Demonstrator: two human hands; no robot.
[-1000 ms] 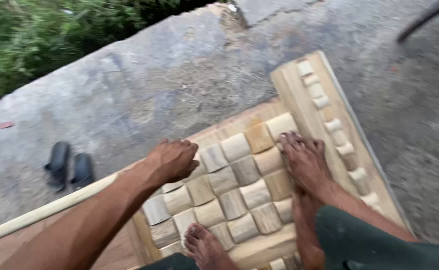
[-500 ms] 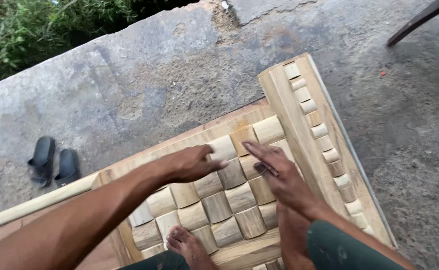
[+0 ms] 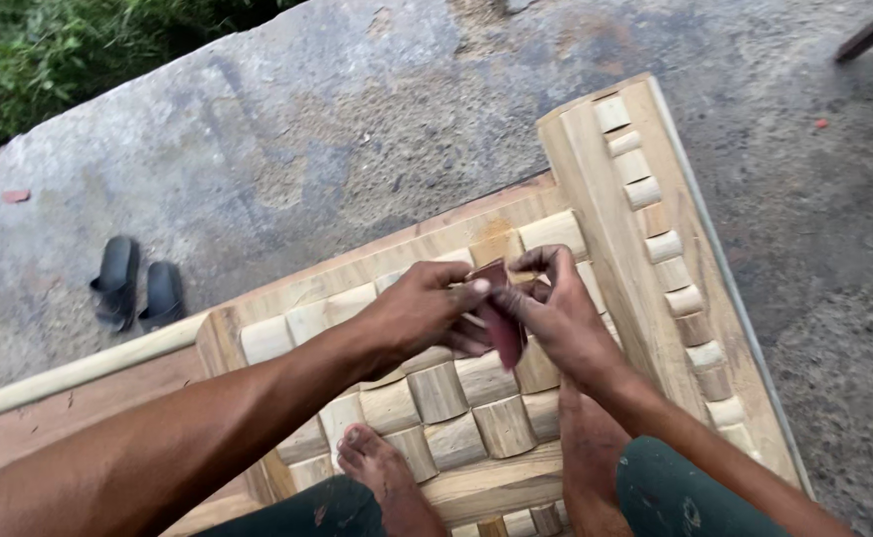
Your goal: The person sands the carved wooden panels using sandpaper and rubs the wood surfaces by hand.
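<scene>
Left hand (image 3: 422, 313) and right hand (image 3: 556, 318): both pinched shut on a small dark red sheet (image 3: 504, 328), held between them just above the carved wooden panel (image 3: 596, 149). Sheet: likely thin, light and floppy, best gripped by its edges. Surroundings: black sandals (image 3: 138, 288) well apart at left; panel edge and bare concrete ground (image 3: 357, 129) give open room beyond and right.

Raw matt wood panel (image 3: 436, 393); rough concrete (image 3: 357, 129).

hands (image 3: 496, 318) together, fingers pinched, forearms converging

Outdoor woodworking yard: concrete ground (image 3: 337, 129), carved wooden panel (image 3: 615, 199).
</scene>
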